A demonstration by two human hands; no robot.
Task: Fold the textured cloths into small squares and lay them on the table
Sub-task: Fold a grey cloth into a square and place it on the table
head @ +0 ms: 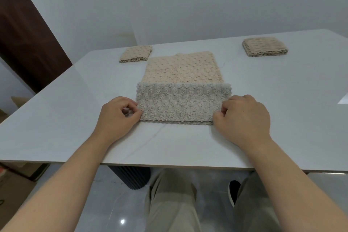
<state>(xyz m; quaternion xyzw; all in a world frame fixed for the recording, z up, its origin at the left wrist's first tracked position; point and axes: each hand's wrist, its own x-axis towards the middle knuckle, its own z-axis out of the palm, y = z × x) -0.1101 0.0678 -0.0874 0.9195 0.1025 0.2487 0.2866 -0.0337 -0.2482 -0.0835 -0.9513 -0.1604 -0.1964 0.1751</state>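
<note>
I am looking down at the white bench [56,111], where 1 bumpy cloth [180,69] is lying flat in the middle, near the front edge. Its front part is lying folded over the tan side, showing as a grey band [182,103]. The left hand [116,117] is pinching the left end of that band with curled fingers. The right hand [243,118] is pinching the right end the same way. Further back, 2 folded cloths are sitting well apart: the left square [135,53] and the right square [264,46].
</note>
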